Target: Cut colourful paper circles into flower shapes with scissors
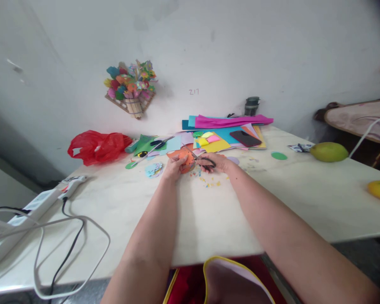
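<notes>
Near the middle of the table, my left hand [176, 165] is closed on a piece of orange paper [187, 163] with a cut, uneven edge. My right hand [218, 162] grips a pair of scissors with dark handles [210, 164], its fingers through the loops. The scissor blades reach left to the orange paper; whether they are open there is too small to tell. Tiny yellow and blue paper scraps [210, 183] lie just below my hands. To the left of my left hand sits a stack of pale blue cut paper pieces [154, 169].
Coloured sheets [220, 145], a dark phone [245, 138] and a second pair of scissors [158, 144] lie behind my hands. A red plastic bag [98, 146] is at the back left, a power strip [34, 213] with cables at the left edge. A green mango-like fruit [329, 151] rests at right.
</notes>
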Available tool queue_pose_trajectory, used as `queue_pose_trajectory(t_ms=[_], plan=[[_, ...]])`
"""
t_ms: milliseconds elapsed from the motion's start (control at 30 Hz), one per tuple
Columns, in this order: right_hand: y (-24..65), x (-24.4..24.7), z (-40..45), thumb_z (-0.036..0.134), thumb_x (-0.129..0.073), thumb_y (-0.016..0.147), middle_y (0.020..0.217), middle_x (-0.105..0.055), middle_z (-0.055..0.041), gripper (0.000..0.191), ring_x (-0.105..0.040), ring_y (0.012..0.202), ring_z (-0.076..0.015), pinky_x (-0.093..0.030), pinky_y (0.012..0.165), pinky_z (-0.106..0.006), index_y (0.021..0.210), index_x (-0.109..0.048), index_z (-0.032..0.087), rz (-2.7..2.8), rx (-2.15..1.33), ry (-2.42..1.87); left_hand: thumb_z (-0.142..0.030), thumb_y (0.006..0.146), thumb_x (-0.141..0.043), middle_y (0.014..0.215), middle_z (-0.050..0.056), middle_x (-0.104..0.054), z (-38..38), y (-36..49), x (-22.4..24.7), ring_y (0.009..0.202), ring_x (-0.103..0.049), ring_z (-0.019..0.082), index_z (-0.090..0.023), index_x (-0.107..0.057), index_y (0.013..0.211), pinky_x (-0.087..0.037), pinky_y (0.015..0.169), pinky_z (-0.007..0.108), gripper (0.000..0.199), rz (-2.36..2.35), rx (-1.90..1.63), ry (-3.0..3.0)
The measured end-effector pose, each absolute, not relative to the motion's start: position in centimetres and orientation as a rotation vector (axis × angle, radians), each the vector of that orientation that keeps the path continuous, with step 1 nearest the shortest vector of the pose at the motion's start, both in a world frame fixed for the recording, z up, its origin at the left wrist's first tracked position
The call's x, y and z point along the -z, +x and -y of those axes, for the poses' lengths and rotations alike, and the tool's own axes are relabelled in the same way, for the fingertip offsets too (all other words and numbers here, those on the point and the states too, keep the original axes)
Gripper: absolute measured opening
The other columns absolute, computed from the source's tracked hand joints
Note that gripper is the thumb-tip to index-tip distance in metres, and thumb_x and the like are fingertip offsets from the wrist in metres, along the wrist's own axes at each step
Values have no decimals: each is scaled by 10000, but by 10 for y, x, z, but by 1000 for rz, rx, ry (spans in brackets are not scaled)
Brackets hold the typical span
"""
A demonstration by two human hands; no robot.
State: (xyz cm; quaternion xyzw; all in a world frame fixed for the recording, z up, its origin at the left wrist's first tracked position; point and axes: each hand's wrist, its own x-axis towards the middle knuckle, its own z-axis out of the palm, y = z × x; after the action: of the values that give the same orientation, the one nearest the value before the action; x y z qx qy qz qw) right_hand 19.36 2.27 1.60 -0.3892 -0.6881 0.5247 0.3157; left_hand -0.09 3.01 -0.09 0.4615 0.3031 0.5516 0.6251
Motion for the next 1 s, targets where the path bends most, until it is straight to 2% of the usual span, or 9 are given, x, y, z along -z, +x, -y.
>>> queue_pose_trajectory(t_ms=[167,300,600,733,900,1000], plan=[[194,-14,-25,383,-700,832,510,-601,15,294,-503,372,-79,-296,310,-172,703,-547,168,1824,-1386,-1004,-280,566,-940,670,16,-681,-31,-3,1,550,-627,120,-155,-660,726,-580,591,258,346,-688,-1274,1096],[194,-13,-26,393,-696,837,513,-599,10,303,-500,374,-80,-301,315,-177,700,-548,167,1829,-1394,-992,-309,548,-946,577,-12,-620,-31,-3,1,470,-545,78,-147,-636,665,-573,595,249,369,-693,-1300,1115],[195,-18,-18,449,-685,844,553,-615,-5,356,-507,398,-82,-318,346,-196,685,-542,165,1834,-1370,-976,-296,558,-923,491,-41,-535,-36,-4,4,435,-491,72,-156,-608,614,-576,641,286,349,-735,-1340,1118],[195,-16,-20,453,-689,834,548,-609,-2,355,-518,406,-88,-320,347,-198,686,-545,164,1829,-1375,-976,-312,564,-919,450,-58,-491,-34,-4,4,408,-447,60,-168,-560,577,-565,603,272,386,-729,-1331,1129],[194,-13,-25,395,-755,759,555,-616,6,319,-531,417,-87,-307,350,-186,698,-547,162,1751,-1326,-980,-317,537,-925,445,-78,-462,-30,-4,1,388,-424,44,-173,-498,568,-566,569,255,452,-736,-1287,1114],[194,-11,-28,312,-795,686,582,-625,22,286,-539,447,-82,-286,366,-170,782,-571,161,1635,-1309,-948,-296,525,-923,478,-64,-498,-29,-4,0,434,-489,65,-169,-507,583,-578,580,265,439,-739,-1242,1110]])
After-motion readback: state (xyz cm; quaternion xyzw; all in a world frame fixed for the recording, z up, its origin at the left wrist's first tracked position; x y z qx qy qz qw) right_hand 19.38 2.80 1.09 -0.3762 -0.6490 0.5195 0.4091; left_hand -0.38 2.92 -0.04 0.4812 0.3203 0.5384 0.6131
